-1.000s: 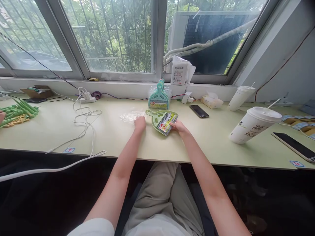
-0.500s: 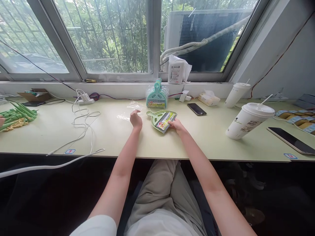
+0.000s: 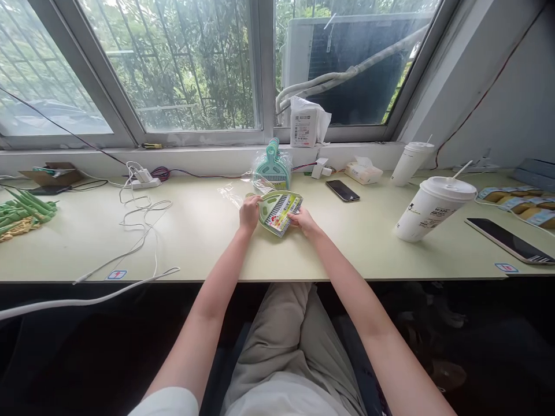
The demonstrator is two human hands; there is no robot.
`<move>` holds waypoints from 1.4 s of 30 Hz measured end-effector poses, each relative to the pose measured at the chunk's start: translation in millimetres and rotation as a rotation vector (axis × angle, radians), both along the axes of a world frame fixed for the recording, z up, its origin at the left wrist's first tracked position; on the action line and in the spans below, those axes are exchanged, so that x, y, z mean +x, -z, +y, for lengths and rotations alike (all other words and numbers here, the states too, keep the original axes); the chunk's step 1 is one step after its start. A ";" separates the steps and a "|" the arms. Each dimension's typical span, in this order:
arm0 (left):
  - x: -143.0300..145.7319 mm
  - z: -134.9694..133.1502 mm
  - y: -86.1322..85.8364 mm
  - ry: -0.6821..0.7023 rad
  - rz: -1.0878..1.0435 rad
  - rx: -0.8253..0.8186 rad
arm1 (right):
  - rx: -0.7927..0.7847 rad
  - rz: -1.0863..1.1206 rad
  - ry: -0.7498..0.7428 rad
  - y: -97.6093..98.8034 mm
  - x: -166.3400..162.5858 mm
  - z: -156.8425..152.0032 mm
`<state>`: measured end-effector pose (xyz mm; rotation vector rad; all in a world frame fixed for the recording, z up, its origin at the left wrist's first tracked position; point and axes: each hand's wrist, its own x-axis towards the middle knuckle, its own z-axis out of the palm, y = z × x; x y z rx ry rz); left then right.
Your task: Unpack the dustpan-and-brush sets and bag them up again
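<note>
A small light-green dustpan [image 3: 277, 209] with a brush and a colourful label in it is held just above the pale desk [image 3: 203, 242]. My left hand [image 3: 250, 211] is closed on its left side near the handle, and a clear plastic bag [image 3: 243, 188] trails from that hand. My right hand [image 3: 303, 220] grips the dustpan's front right edge. Behind it, a teal dustpan set [image 3: 273, 167] in clear wrapping leans by the window ledge.
A black phone [image 3: 342, 190], a tissue pack [image 3: 363, 171] and two white lidded cups [image 3: 431, 209] stand to the right, with another phone [image 3: 511, 241] at the far right. White cables [image 3: 139, 222] and a green bundle [image 3: 23, 207] lie to the left.
My left hand lifted the clear bag off the desk and came right to the dustpan's left side. The dustpan has turned slightly and risen between both hands.
</note>
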<state>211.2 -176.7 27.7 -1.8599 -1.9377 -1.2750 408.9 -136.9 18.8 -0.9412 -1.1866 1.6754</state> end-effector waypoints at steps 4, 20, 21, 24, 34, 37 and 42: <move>3.2 -1.8 -4.1 0.010 0.003 -0.015 | -0.017 0.025 0.229 0.8 6.2 6.9; 30.2 -9.0 -25.6 -0.091 -0.244 0.226 | 0.210 0.139 0.096 -2.3 -5.9 -0.8; 29.0 -9.1 -27.6 -0.194 -0.340 0.275 | 0.221 0.162 0.101 -3.7 -5.2 -2.2; 17.2 -6.1 -31.2 -0.233 -0.749 0.304 | 0.229 0.212 0.100 -6.8 -3.0 -5.8; 16.7 -3.0 -27.6 0.798 -1.300 -0.119 | 0.312 0.236 0.179 -11.2 -0.7 -4.5; 18.0 -5.8 -26.9 0.859 -1.261 -0.160 | 0.257 0.228 0.157 -11.4 1.8 -2.6; 16.9 -4.6 -23.3 0.856 -1.208 -0.241 | 0.169 0.256 0.075 -8.4 3.1 1.6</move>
